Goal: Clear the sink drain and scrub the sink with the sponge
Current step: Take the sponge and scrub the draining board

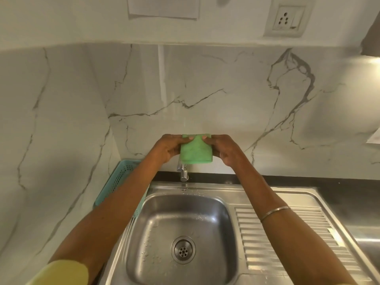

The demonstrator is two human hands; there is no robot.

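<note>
Left hand [167,148] and right hand [223,149] both grip green sponge [195,150] above tap [183,171]; squeezing could drip outside steel sink [213,204]; drain [183,250] looks clear.

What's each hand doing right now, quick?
Left hand: grips the green sponge's left edge.
Right hand: grips its right edge.

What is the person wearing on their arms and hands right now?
Both forearms are bare and neither the left hand nor the right hand wears a glove. A thin silver bangle circles the right forearm. A pale yellow sleeve shows on the left upper arm at the frame's bottom edge. No rings or watch are visible.
</note>
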